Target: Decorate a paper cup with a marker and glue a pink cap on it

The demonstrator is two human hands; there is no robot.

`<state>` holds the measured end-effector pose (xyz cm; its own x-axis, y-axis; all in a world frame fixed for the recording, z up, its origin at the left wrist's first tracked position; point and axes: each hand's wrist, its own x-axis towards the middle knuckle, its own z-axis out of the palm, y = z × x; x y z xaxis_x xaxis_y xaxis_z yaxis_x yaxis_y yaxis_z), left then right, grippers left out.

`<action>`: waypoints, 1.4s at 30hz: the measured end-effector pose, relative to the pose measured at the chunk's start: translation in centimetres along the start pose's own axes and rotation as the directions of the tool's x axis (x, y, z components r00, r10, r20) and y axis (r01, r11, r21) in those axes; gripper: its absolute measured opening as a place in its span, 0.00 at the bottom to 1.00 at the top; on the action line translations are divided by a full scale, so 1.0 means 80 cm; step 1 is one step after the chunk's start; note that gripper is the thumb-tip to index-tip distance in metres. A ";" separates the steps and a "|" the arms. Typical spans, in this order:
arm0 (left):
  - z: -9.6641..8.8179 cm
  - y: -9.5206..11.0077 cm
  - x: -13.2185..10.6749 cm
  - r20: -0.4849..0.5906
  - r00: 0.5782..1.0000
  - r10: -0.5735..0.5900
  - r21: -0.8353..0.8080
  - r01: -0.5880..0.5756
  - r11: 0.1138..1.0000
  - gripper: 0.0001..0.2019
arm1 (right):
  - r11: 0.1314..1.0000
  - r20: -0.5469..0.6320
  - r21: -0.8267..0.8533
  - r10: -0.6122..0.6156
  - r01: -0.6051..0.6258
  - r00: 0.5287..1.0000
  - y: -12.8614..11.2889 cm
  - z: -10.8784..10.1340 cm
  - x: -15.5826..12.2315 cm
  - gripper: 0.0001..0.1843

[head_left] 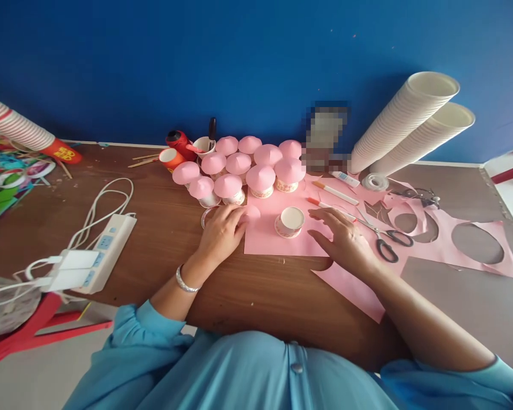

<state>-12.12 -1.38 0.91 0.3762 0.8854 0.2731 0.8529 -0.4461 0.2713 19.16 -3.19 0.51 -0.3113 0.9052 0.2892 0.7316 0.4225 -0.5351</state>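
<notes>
At the edge of the pink sheet, my left hand point(224, 230) curls its fingers and thumb around the near side of a small rounded pink paper piece point(252, 213). Whether that piece is flat or coned is hard to tell. A tape roll point(207, 216) is partly hidden behind this hand. My right hand point(345, 236) hovers or rests over the pink paper, fingers stretched and thumb apart, holding nothing. Between both hands, a patterned paper cup point(289, 221) stands upside down on the pink sheet point(265, 242). Behind it are several upturned cups topped with pink paper cones point(260, 177).
Scissors point(387, 242), markers point(336, 193) and cut pink scraps point(448, 219) lie rightward. Tall white cup stacks point(404, 119) lean on the blue wall. A power strip point(106, 253) with cables lies left. A red glue gun point(182, 142) and cups stand at the back.
</notes>
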 end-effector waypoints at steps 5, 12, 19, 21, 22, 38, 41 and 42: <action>0.008 0.000 0.012 0.108 0.993 0.048 0.050 -0.054 0.997 0.31 | 0.997 0.030 0.061 0.037 -0.039 0.999 -0.008 -0.004 -0.004 0.16; -0.003 0.007 0.028 0.250 0.965 0.079 0.134 -0.115 0.984 0.30 | 0.991 0.067 0.107 0.070 -0.077 0.995 -0.004 -0.006 -0.015 0.14; -0.007 0.005 0.028 0.289 0.956 0.043 0.105 -0.076 0.992 0.25 | 0.982 0.074 0.172 0.061 -0.072 0.995 -0.011 -0.016 -0.011 0.14; -0.010 0.005 0.027 0.269 0.963 0.029 0.051 -0.044 0.998 0.23 | 0.974 0.042 0.214 0.066 -0.074 0.997 -0.019 -0.019 -0.012 0.13; -0.013 0.005 0.025 0.253 0.967 0.019 0.009 -0.022 1.000 0.22 | 0.966 0.031 0.244 0.081 -0.087 0.996 -0.025 -0.021 -0.014 0.12; -0.028 0.057 0.000 0.156 0.987 0.041 -0.480 0.039 0.876 0.15 | 0.994 0.144 -0.012 -0.103 0.106 0.984 -0.086 0.049 -0.032 0.14; -0.022 0.045 -0.003 0.194 0.980 0.048 -0.470 0.050 0.881 0.18 | 0.958 0.042 -0.139 -0.245 0.249 0.969 -0.080 0.054 -0.033 0.14; -0.020 0.043 -0.004 0.225 0.973 0.045 -0.473 0.069 0.878 0.18 | 0.950 0.016 -0.140 -0.279 0.279 0.960 -0.079 0.054 -0.033 0.14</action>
<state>-9.88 -3.38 3.28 0.4864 0.8709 0.0703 0.6035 -0.3930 0.6938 12.77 -8.02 -0.30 -0.5128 0.7517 0.4148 0.6931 0.6476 -0.3167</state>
